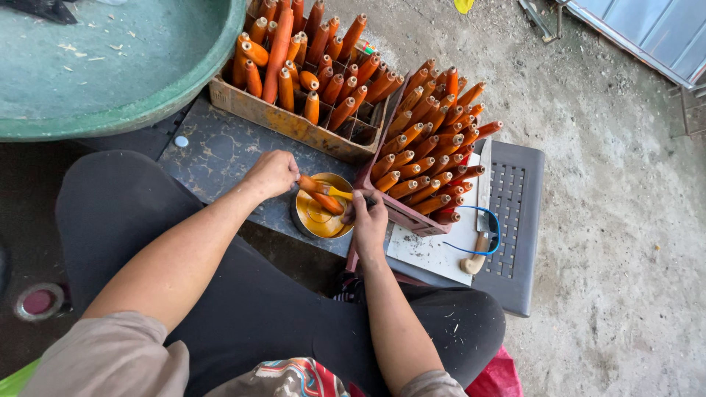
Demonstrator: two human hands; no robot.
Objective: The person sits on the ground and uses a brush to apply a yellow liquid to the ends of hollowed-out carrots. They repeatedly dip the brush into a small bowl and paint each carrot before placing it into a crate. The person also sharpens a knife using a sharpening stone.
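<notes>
Head cam: orange stick [321, 193] btwn both hands, over tin [318, 217].

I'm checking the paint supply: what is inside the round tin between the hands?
The round tin holds yellow-orange liquid coating its bottom and wall. One orange handle lies across it, held by the left hand. The right hand covers the tin's right rim, so that part stays hidden.

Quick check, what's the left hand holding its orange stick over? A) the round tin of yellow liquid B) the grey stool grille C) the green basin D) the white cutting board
A: the left hand holds an orange stick angled down over the round tin of yellow liquid, while the right hand rests at the tin's edge with a thin tool.
</notes>
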